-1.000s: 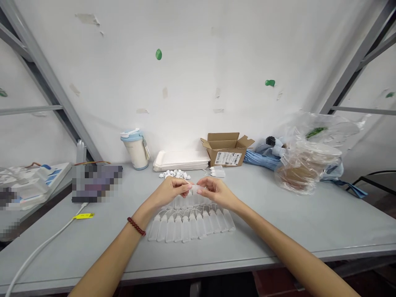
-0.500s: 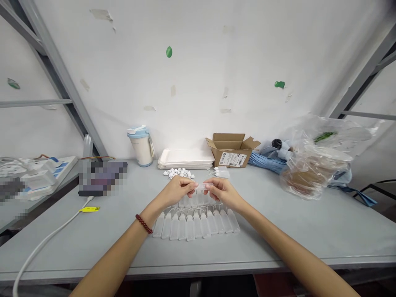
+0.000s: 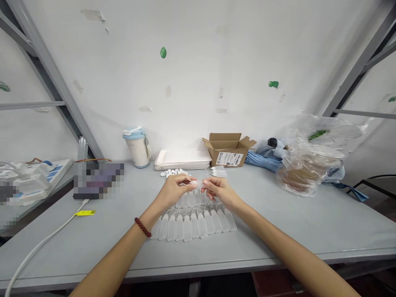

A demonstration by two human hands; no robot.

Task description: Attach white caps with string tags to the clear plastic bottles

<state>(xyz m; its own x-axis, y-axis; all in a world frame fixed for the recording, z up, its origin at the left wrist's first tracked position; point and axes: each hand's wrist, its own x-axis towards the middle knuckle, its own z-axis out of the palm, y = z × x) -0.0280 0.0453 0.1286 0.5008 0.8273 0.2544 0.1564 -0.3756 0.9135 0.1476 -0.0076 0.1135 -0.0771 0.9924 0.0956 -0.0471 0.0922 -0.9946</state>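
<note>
My left hand point(image 3: 177, 190) and my right hand point(image 3: 222, 190) meet over the middle of the table, both closed in a pinch. Between their fingertips is a small translucent plastic bottle point(image 3: 199, 184); the fingers cover much of it. A white piece shows at the left fingertips, but its kind is unclear. Below the hands lies a row of translucent narrow bottles point(image 3: 194, 226) with thin white loops at their tops. A second row point(image 3: 192, 200) is partly hidden behind the hands. Just beyond my left hand sits a pile of small white caps point(image 3: 173, 172).
At the back stand a tumbler point(image 3: 138, 150), a stack of white trays point(image 3: 182, 158) and an open cardboard box point(image 3: 229, 159). A few more translucent bottles point(image 3: 219, 171) lie before the box. Plastic-wrapped rolls point(image 3: 305, 171) sit right; a cable point(image 3: 46, 238) runs along the left.
The view has shifted slightly, moving the background to the left. Both hands remain pinched together around the small bottle; the right fingers have curled a little lower.
</note>
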